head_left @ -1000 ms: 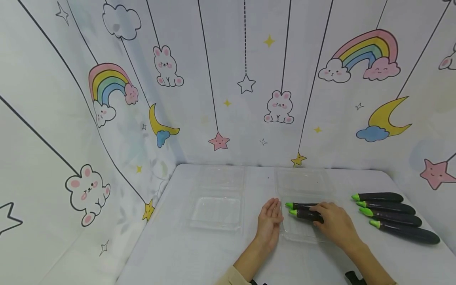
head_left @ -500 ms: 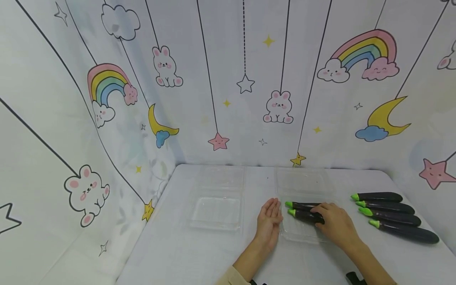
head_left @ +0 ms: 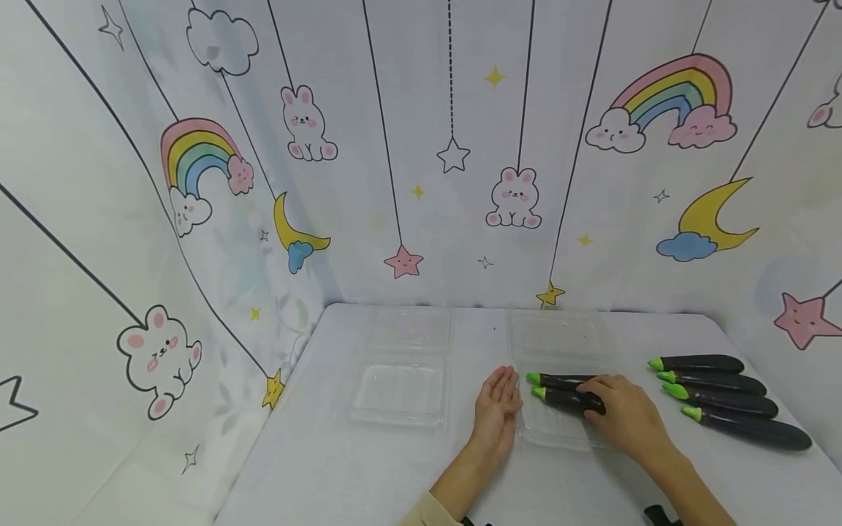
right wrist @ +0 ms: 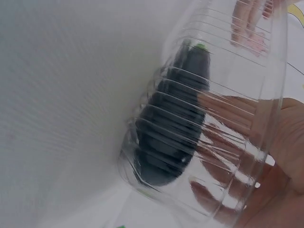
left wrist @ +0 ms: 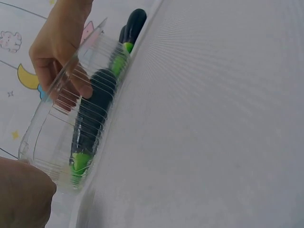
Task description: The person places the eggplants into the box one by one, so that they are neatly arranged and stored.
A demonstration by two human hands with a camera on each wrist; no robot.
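Holds the nearer eggplant point(head_left: 566, 399) by its blunt end with the right hand point(head_left: 626, 415) — bent to about its width — in the clear clamshell point(head_left: 549, 432). Points the stem left, long axis crosswise. Rests the left hand point(head_left: 496, 413), fingers extended, at the clamshell's left wall. Has edged the right hand rightward since 0.5 s ago.

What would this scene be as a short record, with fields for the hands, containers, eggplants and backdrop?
Left hand: fingers straight, at the left side of the right container
Right hand: curled over the thick end of the nearer eggplant
Right container: clear, holding the nearer eggplant and the farther eggplant; right lid open behind
Left container: clear; left lid open behind
Loose eggplants: four, green ends leftward, on the table
Backdrop: white, cartoon print
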